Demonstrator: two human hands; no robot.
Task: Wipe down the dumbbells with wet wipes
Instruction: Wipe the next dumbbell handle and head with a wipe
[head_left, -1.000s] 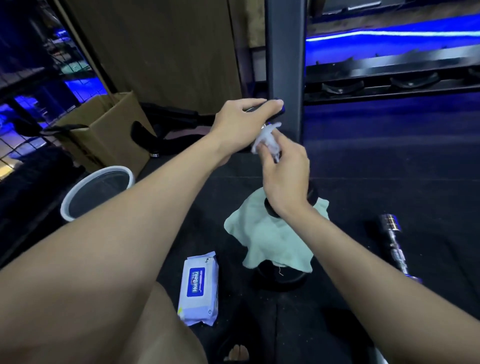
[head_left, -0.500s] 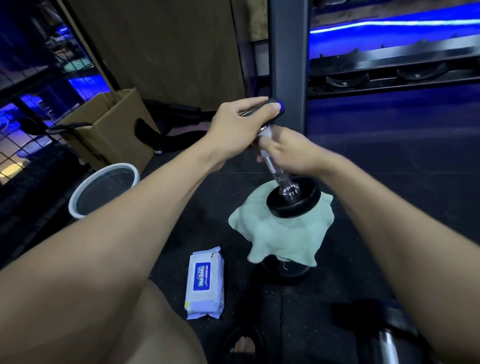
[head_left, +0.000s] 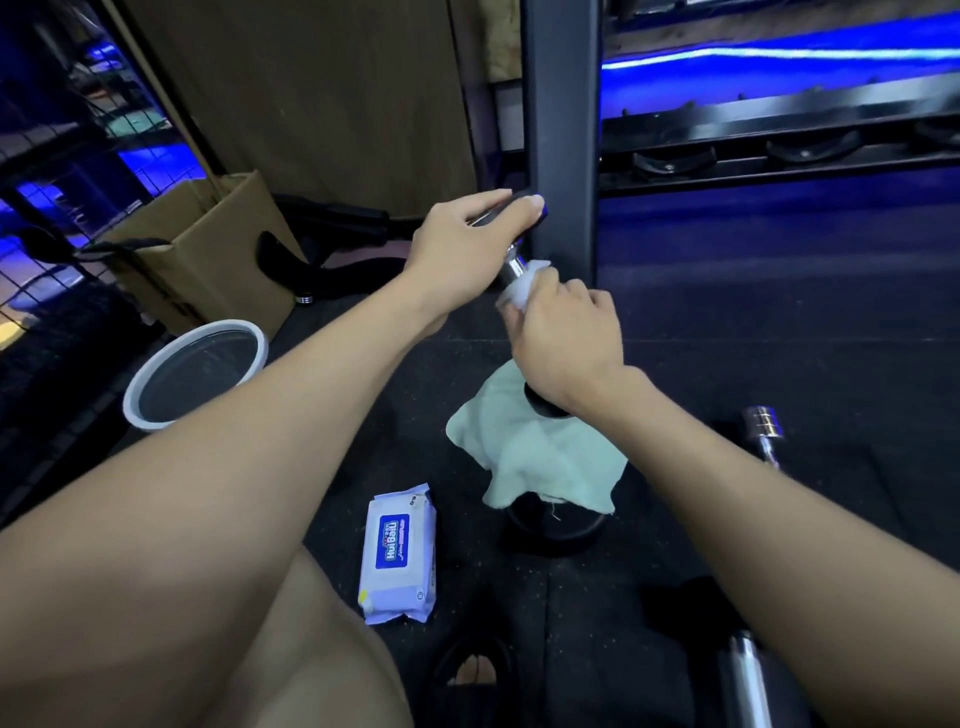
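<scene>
The person is wiping the chrome handle of a dumbbell that is standing tilted on end. The left hand is gripping the upper weight plate from above, fingers curled over its dark rim, and is steadying the bar. Just below that hand, the right hand is closing its fingers around the handle with a bunched white wet wipe pressed between palm and metal; a tuft of the wipe is sticking out above the knuckles. Beneath the right wrist the lower plate is resting on a pale green cloth, which is draped over another dark plate on the floor.

Judging by this, the handle-wiping step is under way, near the upper end of the bar. The next move is probably calling for sliding or twisting the wrapped wipe down the handle towards the lower plate while the left hand is bracing the top against tipping.

Below and left of the right hand, the wet wipes pack is lying on the mat. To the right of the right forearm, a second dumbbell is lying apart, apparently waiting its turn.
</scene>
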